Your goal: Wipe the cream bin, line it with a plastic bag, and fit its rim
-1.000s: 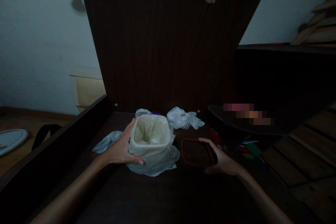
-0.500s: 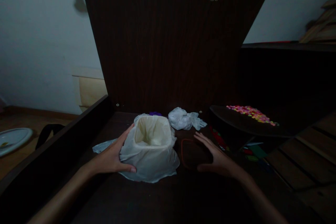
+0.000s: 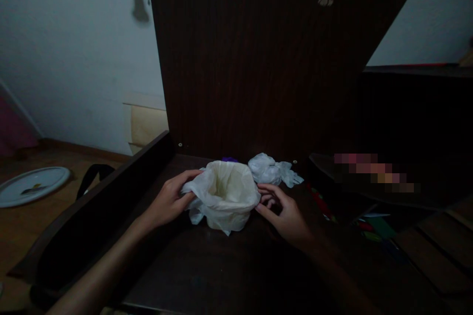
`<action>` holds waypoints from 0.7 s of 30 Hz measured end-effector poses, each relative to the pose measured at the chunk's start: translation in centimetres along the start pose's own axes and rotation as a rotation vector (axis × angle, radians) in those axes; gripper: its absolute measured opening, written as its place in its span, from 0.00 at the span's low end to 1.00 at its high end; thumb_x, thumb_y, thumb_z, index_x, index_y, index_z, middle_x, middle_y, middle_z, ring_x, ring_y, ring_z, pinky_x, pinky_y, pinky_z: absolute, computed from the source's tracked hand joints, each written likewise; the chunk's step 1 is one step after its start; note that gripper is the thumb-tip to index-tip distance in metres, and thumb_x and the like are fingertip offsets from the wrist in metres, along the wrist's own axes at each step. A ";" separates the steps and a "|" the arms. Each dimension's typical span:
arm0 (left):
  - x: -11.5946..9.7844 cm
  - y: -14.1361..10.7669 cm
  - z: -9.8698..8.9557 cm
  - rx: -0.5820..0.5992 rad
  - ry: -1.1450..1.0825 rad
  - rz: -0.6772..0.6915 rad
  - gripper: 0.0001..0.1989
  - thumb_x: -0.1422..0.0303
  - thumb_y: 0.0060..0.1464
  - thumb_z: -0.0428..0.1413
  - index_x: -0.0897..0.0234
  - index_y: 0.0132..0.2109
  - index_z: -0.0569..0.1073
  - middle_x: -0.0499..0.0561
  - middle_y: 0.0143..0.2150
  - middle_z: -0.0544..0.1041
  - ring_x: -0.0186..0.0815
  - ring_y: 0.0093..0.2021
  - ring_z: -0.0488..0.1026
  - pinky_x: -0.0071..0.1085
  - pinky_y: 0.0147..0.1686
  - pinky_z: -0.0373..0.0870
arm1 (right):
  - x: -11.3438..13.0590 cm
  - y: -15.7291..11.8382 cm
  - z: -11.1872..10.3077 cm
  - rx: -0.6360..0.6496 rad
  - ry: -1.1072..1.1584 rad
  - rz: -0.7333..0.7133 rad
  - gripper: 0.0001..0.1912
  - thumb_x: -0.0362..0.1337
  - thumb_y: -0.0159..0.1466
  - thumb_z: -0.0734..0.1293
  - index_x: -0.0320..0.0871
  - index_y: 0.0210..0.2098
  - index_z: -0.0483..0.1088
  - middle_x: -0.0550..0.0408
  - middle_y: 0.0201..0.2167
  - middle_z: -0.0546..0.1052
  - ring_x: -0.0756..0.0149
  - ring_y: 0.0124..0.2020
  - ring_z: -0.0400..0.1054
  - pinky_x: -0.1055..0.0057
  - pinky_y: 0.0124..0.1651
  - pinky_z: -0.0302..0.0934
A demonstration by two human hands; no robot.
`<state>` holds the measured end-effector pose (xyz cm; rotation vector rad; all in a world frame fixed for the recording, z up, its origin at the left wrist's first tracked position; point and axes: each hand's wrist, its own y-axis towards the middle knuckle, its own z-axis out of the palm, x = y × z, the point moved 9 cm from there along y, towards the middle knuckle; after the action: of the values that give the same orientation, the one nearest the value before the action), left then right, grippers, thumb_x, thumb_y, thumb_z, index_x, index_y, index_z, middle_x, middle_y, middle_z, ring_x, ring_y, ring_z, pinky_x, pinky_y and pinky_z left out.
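A small pale container (image 3: 221, 221) with rounded corners stands upright on a dark wooden surface. A thin white plastic bag (image 3: 231, 201) lines it and is folded out over the rim, hanging unevenly lower down. My left hand (image 3: 173, 197) is closed on a gathered part of the bag at the left of the rim. On the opposite side, my right hand (image 3: 283, 211) has its thumb and curled fingers at the bag's edge. Behind the container, to the right, lies a knotted white plastic bag (image 3: 264, 168).
A tall dark wooden panel (image 3: 251, 69) rises behind, and a low dark side board (image 3: 121, 182) runs along the left. Something purple (image 3: 229, 159) shows behind the container. Green and red items (image 3: 380, 226) lie at right. A round white lid-like object (image 3: 40, 182) is on the floor.
My right hand has come left from beside the container onto the bag's edge. My left hand has moved up to the rim, and the bag's overhang is shorter and more bunched.
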<state>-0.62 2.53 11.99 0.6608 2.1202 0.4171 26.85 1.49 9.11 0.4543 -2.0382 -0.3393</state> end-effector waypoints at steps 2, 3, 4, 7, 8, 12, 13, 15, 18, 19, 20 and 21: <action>-0.5 0.3 -0.4 -0.040 -0.020 -0.018 0.19 0.62 0.61 0.54 0.65 0.55 0.74 0.57 0.51 0.82 0.45 0.49 0.80 0.37 0.50 0.76 | 0.2 0.1 0.0 -0.033 -0.003 -0.001 0.12 0.42 0.62 0.70 0.44 0.44 0.76 0.51 0.34 0.80 0.61 0.32 0.73 0.66 0.32 0.67; -0.8 0.5 -0.6 -0.052 -0.028 -0.019 0.18 0.62 0.61 0.54 0.65 0.55 0.74 0.57 0.51 0.82 0.45 0.48 0.80 0.37 0.49 0.76 | 0.4 0.1 0.0 -0.044 -0.013 -0.004 0.09 0.43 0.62 0.69 0.45 0.39 0.77 0.52 0.31 0.80 0.61 0.30 0.72 0.66 0.31 0.67; -1.1 0.6 -0.8 -0.061 -0.036 -0.019 0.18 0.62 0.61 0.54 0.65 0.55 0.74 0.57 0.50 0.82 0.45 0.48 0.80 0.37 0.49 0.76 | 0.7 0.2 0.0 -0.055 -0.019 -0.008 0.09 0.43 0.63 0.69 0.45 0.35 0.77 0.53 0.29 0.79 0.62 0.28 0.71 0.66 0.31 0.66; -1.6 0.9 -1.2 -0.071 -0.049 -0.011 0.19 0.62 0.60 0.55 0.64 0.55 0.74 0.57 0.50 0.82 0.45 0.47 0.80 0.36 0.47 0.77 | 1.5 0.3 -0.5 -0.077 0.024 -0.011 0.11 0.47 0.63 0.69 0.46 0.32 0.76 0.54 0.26 0.79 0.61 0.27 0.72 0.64 0.31 0.68; -1.7 1.0 -1.3 -0.069 -0.048 -0.011 0.19 0.62 0.59 0.55 0.64 0.55 0.74 0.57 0.49 0.82 0.45 0.47 0.80 0.36 0.46 0.77 | 1.6 0.3 -0.7 -0.082 0.056 0.001 0.12 0.48 0.63 0.69 0.46 0.32 0.76 0.54 0.25 0.78 0.60 0.27 0.72 0.64 0.32 0.68; -1.8 1.1 -1.6 -0.062 -0.022 -0.001 0.17 0.63 0.59 0.55 0.65 0.52 0.76 0.56 0.48 0.83 0.44 0.46 0.81 0.36 0.48 0.77 | 1.9 0.8 -1.5 -0.095 0.199 0.050 0.16 0.52 0.62 0.71 0.45 0.34 0.75 0.53 0.25 0.78 0.60 0.26 0.74 0.65 0.29 0.69; -1.8 1.1 -1.7 -0.062 -0.021 0.004 0.17 0.63 0.58 0.55 0.65 0.51 0.76 0.56 0.48 0.83 0.44 0.45 0.81 0.36 0.48 0.77 | 2.1 1.0 -1.7 -0.104 0.225 0.052 0.16 0.52 0.62 0.71 0.45 0.34 0.75 0.53 0.25 0.78 0.61 0.26 0.73 0.66 0.28 0.70; -1.8 1.1 -1.8 -0.057 -0.025 0.012 0.17 0.65 0.58 0.54 0.65 0.52 0.76 0.56 0.48 0.83 0.43 0.45 0.81 0.36 0.48 0.77 | 2.7 1.4 -2.0 -0.130 0.258 0.044 0.17 0.52 0.61 0.72 0.45 0.33 0.75 0.54 0.25 0.77 0.62 0.25 0.72 0.66 0.27 0.70; -1.8 1.0 -1.9 -0.032 -0.022 0.012 0.18 0.65 0.58 0.54 0.65 0.53 0.76 0.56 0.48 0.83 0.44 0.46 0.80 0.37 0.48 0.77 | 4.0 2.3 -2.4 -0.165 0.269 0.012 0.17 0.53 0.60 0.72 0.45 0.33 0.75 0.54 0.28 0.78 0.63 0.26 0.71 0.66 0.27 0.70; -1.8 1.0 -1.9 -0.021 -0.020 0.012 0.18 0.65 0.58 0.54 0.65 0.53 0.76 0.56 0.48 0.83 0.44 0.46 0.80 0.36 0.48 0.77 | 4.4 2.6 -2.5 -0.166 0.267 -0.004 0.16 0.53 0.60 0.72 0.46 0.33 0.76 0.54 0.28 0.78 0.63 0.26 0.72 0.66 0.27 0.70; -1.8 1.0 -1.9 -0.009 -0.021 0.009 0.18 0.64 0.58 0.54 0.64 0.53 0.76 0.56 0.48 0.83 0.44 0.45 0.80 0.36 0.47 0.77 | 4.9 2.9 -2.5 -0.164 0.263 -0.023 0.16 0.53 0.60 0.72 0.46 0.33 0.75 0.54 0.28 0.78 0.63 0.27 0.72 0.66 0.28 0.70; -1.9 1.1 -2.0 0.003 -0.023 0.006 0.18 0.64 0.58 0.54 0.64 0.53 0.76 0.55 0.48 0.83 0.44 0.45 0.81 0.36 0.47 0.77 | 5.4 3.2 -2.6 -0.162 0.256 -0.042 0.16 0.52 0.60 0.72 0.46 0.33 0.75 0.54 0.29 0.78 0.63 0.27 0.72 0.66 0.28 0.71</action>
<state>-0.94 2.14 14.87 0.6713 2.0974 0.4079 26.14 1.79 15.87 0.4182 -1.7401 -0.4442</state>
